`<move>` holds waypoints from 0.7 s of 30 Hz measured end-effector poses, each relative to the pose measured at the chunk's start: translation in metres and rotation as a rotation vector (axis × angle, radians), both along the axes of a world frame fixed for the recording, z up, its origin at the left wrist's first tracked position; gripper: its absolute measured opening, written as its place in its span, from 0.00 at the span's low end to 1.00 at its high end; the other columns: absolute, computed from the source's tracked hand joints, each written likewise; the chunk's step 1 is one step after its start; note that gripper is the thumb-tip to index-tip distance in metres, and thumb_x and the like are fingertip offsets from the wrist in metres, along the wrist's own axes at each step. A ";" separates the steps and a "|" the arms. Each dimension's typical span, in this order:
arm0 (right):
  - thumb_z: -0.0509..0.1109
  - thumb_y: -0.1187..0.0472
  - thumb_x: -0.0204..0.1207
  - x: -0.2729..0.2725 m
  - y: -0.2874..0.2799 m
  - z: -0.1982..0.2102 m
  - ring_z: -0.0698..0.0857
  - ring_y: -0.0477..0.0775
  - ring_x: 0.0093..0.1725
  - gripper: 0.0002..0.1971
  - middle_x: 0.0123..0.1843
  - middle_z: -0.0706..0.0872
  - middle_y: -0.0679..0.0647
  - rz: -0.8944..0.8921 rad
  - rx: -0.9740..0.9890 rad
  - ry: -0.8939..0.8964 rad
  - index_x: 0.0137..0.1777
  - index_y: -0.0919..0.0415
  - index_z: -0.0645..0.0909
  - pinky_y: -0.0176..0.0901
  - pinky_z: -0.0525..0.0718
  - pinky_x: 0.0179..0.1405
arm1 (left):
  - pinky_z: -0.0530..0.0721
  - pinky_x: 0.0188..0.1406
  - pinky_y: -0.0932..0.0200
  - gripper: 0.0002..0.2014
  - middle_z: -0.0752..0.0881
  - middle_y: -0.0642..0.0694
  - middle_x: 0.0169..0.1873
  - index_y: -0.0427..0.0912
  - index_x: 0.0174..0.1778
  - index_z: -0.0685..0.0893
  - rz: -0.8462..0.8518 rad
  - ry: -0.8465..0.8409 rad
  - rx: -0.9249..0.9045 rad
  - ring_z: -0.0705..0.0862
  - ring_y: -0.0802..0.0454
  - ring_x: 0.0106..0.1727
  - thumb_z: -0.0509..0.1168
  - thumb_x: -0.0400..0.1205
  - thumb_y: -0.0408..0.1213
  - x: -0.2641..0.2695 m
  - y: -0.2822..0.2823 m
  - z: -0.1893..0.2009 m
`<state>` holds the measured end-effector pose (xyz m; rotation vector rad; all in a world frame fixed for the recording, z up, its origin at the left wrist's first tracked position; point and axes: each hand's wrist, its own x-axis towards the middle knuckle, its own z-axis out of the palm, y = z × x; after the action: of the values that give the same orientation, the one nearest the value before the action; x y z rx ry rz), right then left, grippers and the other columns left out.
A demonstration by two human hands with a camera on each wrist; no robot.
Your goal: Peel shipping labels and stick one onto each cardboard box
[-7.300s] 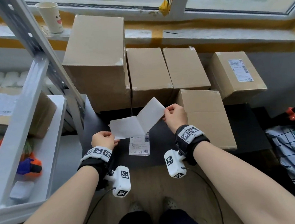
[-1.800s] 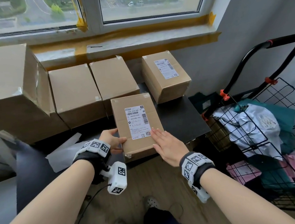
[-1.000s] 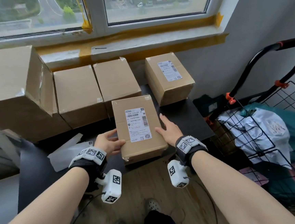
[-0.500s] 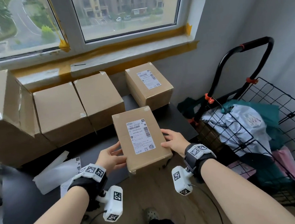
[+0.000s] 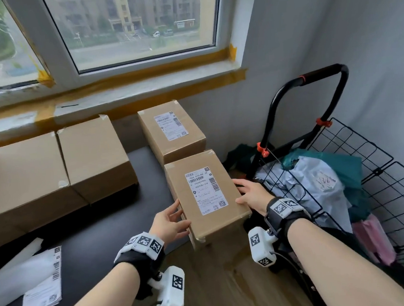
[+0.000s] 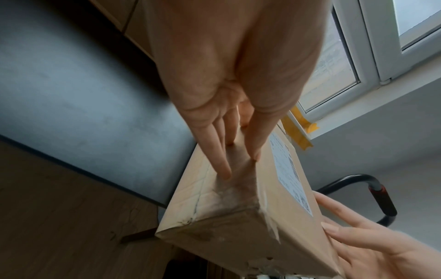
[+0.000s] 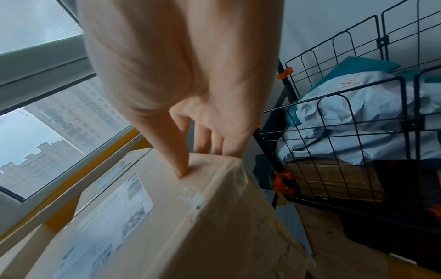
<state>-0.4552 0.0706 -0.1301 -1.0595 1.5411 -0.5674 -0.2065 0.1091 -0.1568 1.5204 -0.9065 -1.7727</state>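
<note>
I hold a small cardboard box (image 5: 181, 179) with a white shipping label (image 5: 205, 191) on its top, level, over the right front corner of the black table (image 5: 104, 224). My left hand (image 5: 170, 222) presses its left side with straight fingers (image 6: 222, 151). My right hand (image 5: 251, 192) presses the right side, its thumb (image 7: 179, 160) on the top edge. In the wrist views the box (image 6: 226, 217) (image 7: 190, 226) hangs clear of the table. Just behind it stands a second labelled box (image 5: 170, 133).
Two plain boxes (image 5: 94, 157) (image 5: 27, 173) stand at the back left under the window sill. Label sheets (image 5: 40, 284) and peeled backing paper (image 5: 13, 274) lie at the table's front left. A black wire cart (image 5: 369, 174) full of parcels stands close on the right.
The label peeled earlier now sits on the box. Both hands have lifted that box and carried it right, up to the other labelled box; my view has swung right.
</note>
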 end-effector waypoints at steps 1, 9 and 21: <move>0.60 0.84 0.73 -0.005 -0.005 -0.002 0.78 0.59 0.70 0.33 0.72 0.78 0.62 0.005 -0.003 0.002 0.77 0.62 0.68 0.56 0.78 0.70 | 0.89 0.45 0.57 0.39 0.78 0.43 0.71 0.49 0.79 0.66 0.004 -0.010 -0.005 0.80 0.49 0.68 0.70 0.74 0.20 -0.005 -0.004 -0.001; 0.63 0.80 0.75 -0.018 -0.034 -0.012 0.75 0.56 0.74 0.33 0.76 0.74 0.59 0.042 -0.063 0.051 0.79 0.61 0.66 0.57 0.74 0.74 | 0.84 0.60 0.45 0.39 0.76 0.42 0.73 0.49 0.79 0.65 0.083 -0.061 -0.063 0.77 0.47 0.72 0.69 0.74 0.20 -0.030 -0.021 -0.003; 0.64 0.58 0.80 0.012 -0.044 0.014 0.70 0.59 0.77 0.26 0.80 0.70 0.55 0.304 -0.175 0.618 0.78 0.58 0.67 0.53 0.69 0.77 | 0.80 0.63 0.52 0.19 0.85 0.46 0.62 0.49 0.67 0.78 -0.164 -0.959 -0.277 0.83 0.45 0.63 0.64 0.79 0.45 -0.006 -0.032 0.024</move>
<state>-0.4429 0.0266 -0.1160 -1.6766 1.8221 -0.1636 -0.2124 0.0767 -0.1327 2.1517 -1.6729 -0.8733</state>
